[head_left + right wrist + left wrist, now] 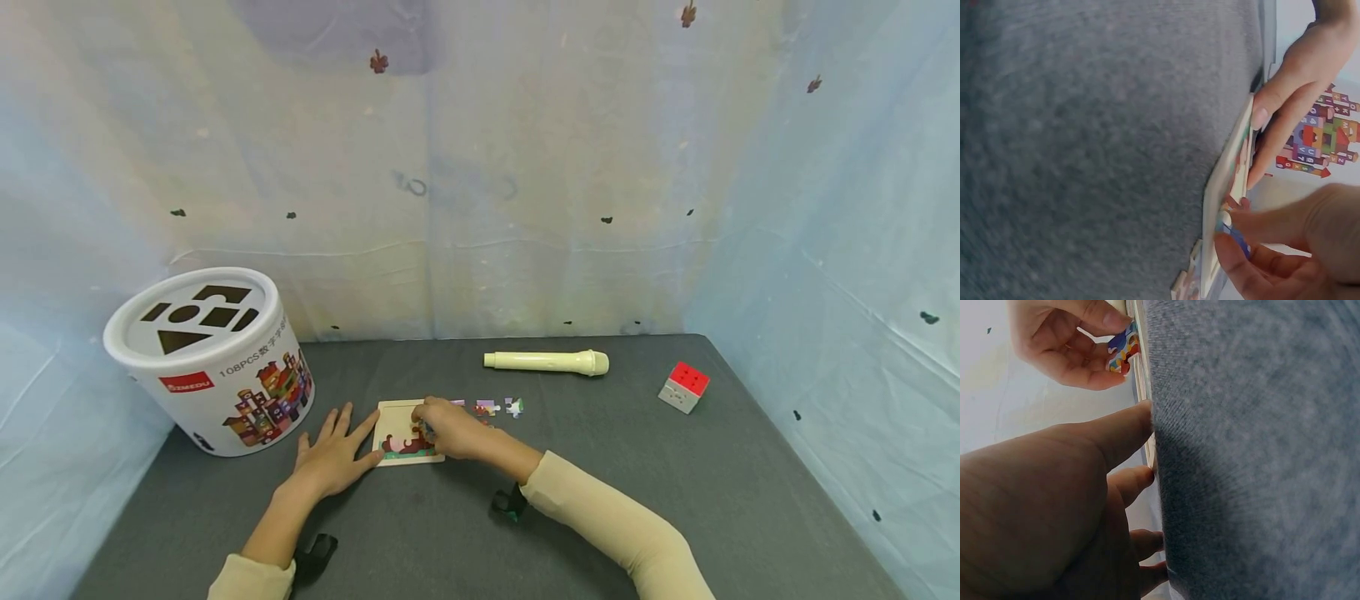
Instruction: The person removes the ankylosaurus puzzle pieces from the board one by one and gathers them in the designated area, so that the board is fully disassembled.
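A small wooden jigsaw tray [395,412] lies on the grey table, with coloured pieces fitted along its lower part. My left hand [330,463] rests spread out at the tray's left side, its thumb and index finger touching the edge. Over the tray's right half, my right hand [456,430] pinches a jigsaw piece [1124,347] between thumb and fingers. That piece is blue, yellow and red; the head view mostly hides it behind the fingers. Loose jigsaw pieces [514,407] lie beyond the right hand, some partly covered by it.
A large white block bucket [247,392] with shaped holes in its lid stands at the left. A cream toy microphone [546,361] lies at the back, and a red-and-white cube [684,387] sits at the right. Pale curtains [525,275] enclose the table's back and sides.
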Tool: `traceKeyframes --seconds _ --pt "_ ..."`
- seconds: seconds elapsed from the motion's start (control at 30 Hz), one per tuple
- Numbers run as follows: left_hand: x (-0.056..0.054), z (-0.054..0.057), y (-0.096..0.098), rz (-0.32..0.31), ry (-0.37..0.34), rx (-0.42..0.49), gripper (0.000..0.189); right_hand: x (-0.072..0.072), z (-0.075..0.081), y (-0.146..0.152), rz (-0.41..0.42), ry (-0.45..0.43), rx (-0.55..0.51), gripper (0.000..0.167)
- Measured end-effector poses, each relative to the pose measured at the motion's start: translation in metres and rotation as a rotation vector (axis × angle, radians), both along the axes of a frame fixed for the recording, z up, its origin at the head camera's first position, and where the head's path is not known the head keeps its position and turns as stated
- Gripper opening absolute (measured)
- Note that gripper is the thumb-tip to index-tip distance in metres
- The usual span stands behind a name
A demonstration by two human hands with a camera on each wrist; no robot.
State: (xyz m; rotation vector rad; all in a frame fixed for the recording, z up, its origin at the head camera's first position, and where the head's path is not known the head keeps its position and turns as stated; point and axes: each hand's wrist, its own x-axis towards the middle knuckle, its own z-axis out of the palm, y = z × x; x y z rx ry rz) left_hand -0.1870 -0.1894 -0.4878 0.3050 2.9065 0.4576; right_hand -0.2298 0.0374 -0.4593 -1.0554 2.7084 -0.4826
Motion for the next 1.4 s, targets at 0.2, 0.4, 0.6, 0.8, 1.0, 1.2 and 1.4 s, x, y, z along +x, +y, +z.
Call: traceKeyframes --seconds 0.2,0.4,0.6,0.8,1.0,1.2,1.4 --pt "0.000 0.001 0.000 -0.002 0.004 -0.004 0.074 0.001 -0.003 -0.002 -0.014 0.052 -0.020 0.036" --pt "0.000 0.001 0.000 -0.005 0.011 -0.007 0.074 -0.001 -0.005 -0.003 -0.031 0.073 -0.050 0.027" --pt "0.001 0.001 0.000 -0.002 0.004 -0.006 0.074 -0.002 -0.008 -0.002 -0.046 0.060 -0.097 0.019" --pt "0.000 0.000 0.001 -0.004 0.009 0.001 0.074 -0.003 -0.011 0.000 -0.031 0.060 -0.169 0.017" --pt "0.002 0.001 0.001 0.000 0.005 0.002 0.073 -0.003 -0.010 0.003 -0.026 0.044 -0.284 0.022" --pt "0.002 0.003 0.001 0.002 -0.004 -0.002 0.074 -0.001 -0.006 0.009 -0.034 0.032 -0.336 0.025" --pt "0.001 0.001 0.001 -0.002 -0.002 -0.004 0.074 -0.003 -0.007 0.019 0.023 0.083 -0.416 0.022"
